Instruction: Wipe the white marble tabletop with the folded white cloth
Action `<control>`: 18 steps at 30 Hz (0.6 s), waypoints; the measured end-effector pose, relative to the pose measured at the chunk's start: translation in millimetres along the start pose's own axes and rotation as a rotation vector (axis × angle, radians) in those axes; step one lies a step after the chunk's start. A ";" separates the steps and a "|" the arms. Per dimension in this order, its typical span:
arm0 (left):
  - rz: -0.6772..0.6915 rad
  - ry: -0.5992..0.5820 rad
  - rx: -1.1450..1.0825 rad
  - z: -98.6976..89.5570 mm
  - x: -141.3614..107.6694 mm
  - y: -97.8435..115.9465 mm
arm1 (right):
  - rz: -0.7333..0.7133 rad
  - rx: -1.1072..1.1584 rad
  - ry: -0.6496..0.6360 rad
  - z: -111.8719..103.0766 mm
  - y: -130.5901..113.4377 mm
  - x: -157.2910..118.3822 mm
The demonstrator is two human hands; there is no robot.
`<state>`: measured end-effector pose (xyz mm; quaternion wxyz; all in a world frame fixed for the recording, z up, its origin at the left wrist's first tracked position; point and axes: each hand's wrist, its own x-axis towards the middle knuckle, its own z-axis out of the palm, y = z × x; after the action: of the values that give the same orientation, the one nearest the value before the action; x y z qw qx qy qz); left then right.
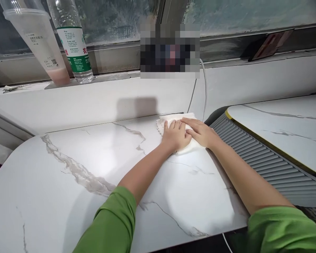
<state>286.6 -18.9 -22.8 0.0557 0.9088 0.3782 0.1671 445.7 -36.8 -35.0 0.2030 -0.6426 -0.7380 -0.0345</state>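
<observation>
A cream-white cloth (187, 149) lies bunched on the white marble-patterned tabletop (76, 154), by the far edge near the wall. My left hand (174, 135) presses down on its left side, fingers spread and stretched forward. On the right side of the cloth rests my right hand (199, 132), its fingers laid flat and pointing left. The two hands are side by side, with the right fingertips close to the left hand. The part of the cloth beneath the palms is hidden.
On the sill stand a plastic cup (39, 42) with some pink drink and a water bottle (73, 45). White cables (205, 88) hang down the wall behind the cloth. To the right is a second marble-patterned top (284, 119) above a grey ribbed panel (263, 158).
</observation>
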 end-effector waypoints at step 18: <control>0.246 0.023 0.038 -33.8 -126.3 11.4 | 0.063 -0.140 -0.044 -31.1 -112.7 -112.6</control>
<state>199.4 -116.9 -21.5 0.0133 0.9473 0.2673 0.1761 355.4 -171.1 -21.6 0.1422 -0.6788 -0.7174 -0.0657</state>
